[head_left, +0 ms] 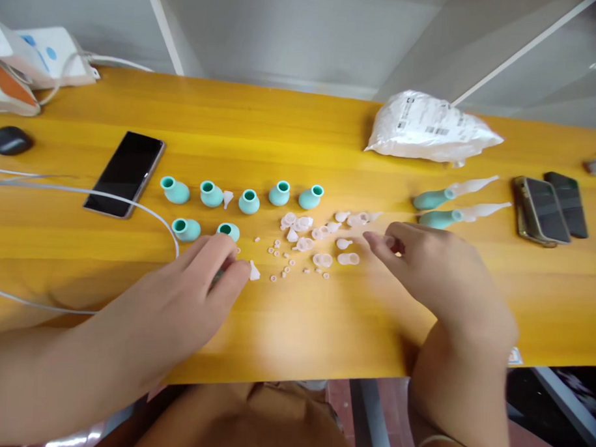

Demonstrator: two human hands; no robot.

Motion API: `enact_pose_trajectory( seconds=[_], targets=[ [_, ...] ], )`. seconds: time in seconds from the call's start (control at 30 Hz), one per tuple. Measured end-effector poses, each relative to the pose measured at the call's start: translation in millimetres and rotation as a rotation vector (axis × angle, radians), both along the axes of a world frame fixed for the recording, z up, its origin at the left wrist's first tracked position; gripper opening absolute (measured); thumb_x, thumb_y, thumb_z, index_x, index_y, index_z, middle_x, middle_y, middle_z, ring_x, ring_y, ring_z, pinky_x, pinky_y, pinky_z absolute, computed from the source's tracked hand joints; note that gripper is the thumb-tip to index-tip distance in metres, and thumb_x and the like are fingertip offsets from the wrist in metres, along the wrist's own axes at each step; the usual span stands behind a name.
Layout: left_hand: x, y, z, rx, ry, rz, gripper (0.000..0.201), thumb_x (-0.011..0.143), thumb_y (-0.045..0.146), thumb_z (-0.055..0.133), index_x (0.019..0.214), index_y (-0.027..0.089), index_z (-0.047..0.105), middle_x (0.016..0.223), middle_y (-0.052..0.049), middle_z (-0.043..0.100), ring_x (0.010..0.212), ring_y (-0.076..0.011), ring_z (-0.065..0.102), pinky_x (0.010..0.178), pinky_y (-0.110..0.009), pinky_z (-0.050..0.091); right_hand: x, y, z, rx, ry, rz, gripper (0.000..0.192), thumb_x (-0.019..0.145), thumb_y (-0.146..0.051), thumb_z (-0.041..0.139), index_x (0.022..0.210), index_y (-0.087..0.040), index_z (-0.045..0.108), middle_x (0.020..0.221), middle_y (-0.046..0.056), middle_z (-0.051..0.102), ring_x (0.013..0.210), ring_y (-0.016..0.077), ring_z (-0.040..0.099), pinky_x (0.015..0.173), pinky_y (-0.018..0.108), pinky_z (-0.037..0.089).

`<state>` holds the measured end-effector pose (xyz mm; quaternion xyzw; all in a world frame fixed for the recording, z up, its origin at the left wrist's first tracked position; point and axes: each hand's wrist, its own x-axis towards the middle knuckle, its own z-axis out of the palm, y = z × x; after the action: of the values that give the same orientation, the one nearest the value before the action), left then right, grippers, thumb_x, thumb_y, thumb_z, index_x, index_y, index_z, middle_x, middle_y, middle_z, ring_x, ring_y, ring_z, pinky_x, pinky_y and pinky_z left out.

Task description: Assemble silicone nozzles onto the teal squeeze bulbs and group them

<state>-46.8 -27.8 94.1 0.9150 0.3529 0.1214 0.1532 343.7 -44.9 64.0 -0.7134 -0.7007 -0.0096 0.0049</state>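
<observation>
My left hand (198,279) lies low in the middle of the frame, fingers curled down onto the yellow surface (323,329). Its grip is closed on something small and dark that my fingers mostly hide, and a small pale cone tip (254,271) sticks out just beside my fingertips. My right hand (438,267) sits right of centre, thumb and forefinger pinched on a small translucent piece (389,242) at the edge of the scattered clear silicone parts (321,240).

Those parts spread across the middle of the frame, with tiny pale rings (281,265) below them, between my two hands. Left of centre stand the teal bulbs (248,201), five in a back row and two in front, the nearest one just above my left fingers. Two assembled teal pieces with long clear tips (455,203) lie right of centre, above my right hand.

A dark phone (125,172) lies at left, a white bag (428,130) at upper right, two more phones (550,207) at far right.
</observation>
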Motion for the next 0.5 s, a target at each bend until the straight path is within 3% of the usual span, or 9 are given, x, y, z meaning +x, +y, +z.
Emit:
enact_pose_trajectory(
  seconds=[0.13,0.2,0.33,0.43,0.5],
  targets=[
    [-3,1,-4.9,0.375,0.397,-0.066,0.034,0.101,-0.004,0.04,0.092,0.017,0.065,0.094,-0.011,0.063,0.089,-0.0305,0.063,0.077,-0.041,0.057,-3,6,-8.4,-0.188,-0.07,-0.075,0.058,0.111,-0.066,0.053,0.071,-0.024,0.054,0.067,0.007,0.065,0.059,0.0195,0.047,0.064,0.034,0.024],
    [-3,0,-6.5,0.432,0.464,-0.053,0.038,0.092,-0.011,0.039,0.086,0.019,0.062,0.085,-0.009,0.059,0.081,-0.0305,0.059,0.071,-0.041,0.052,-7,9,-8.6,-0.235,-0.063,-0.1,0.057,0.111,-0.065,0.052,0.073,-0.024,0.057,0.068,0.008,0.066,0.061,0.0207,0.05,0.064,0.034,0.026],
    [-1,1,-4.6,0.434,0.415,-0.097,0.04,0.084,-0.014,0.041,0.087,0.019,0.065,0.087,-0.009,0.06,0.082,-0.0312,0.061,0.074,-0.042,0.05,-15,11,0.0,-0.253,-0.039,-0.133,0.056,0.109,-0.067,0.054,0.074,-0.024,0.058,0.07,0.008,0.066,0.063,0.0211,0.05,0.065,0.034,0.025],
    [-1,0,-1.1,0.432,0.411,-0.098,0.041,0.084,-0.014,0.041,0.088,0.018,0.066,0.089,-0.01,0.062,0.086,-0.0318,0.062,0.077,-0.043,0.051,-9,11,11.7,-0.114,0.006,-0.197,0.056,0.108,-0.067,0.054,0.072,-0.024,0.055,0.066,0.005,0.059,0.061,0.0199,0.045,0.064,0.034,0.024],
    [-2,0,0.7,0.432,0.432,-0.083,0.041,0.084,-0.013,0.041,0.09,0.018,0.067,0.09,-0.01,0.062,0.09,-0.0325,0.063,0.08,-0.044,0.053,7,12,15.5,0.136,0.053,-0.271,0.048,0.108,-0.059,0.053,0.074,-0.025,0.054,0.067,0.004,0.056,0.063,0.0206,0.047,0.066,0.036,0.027]
  ],
)
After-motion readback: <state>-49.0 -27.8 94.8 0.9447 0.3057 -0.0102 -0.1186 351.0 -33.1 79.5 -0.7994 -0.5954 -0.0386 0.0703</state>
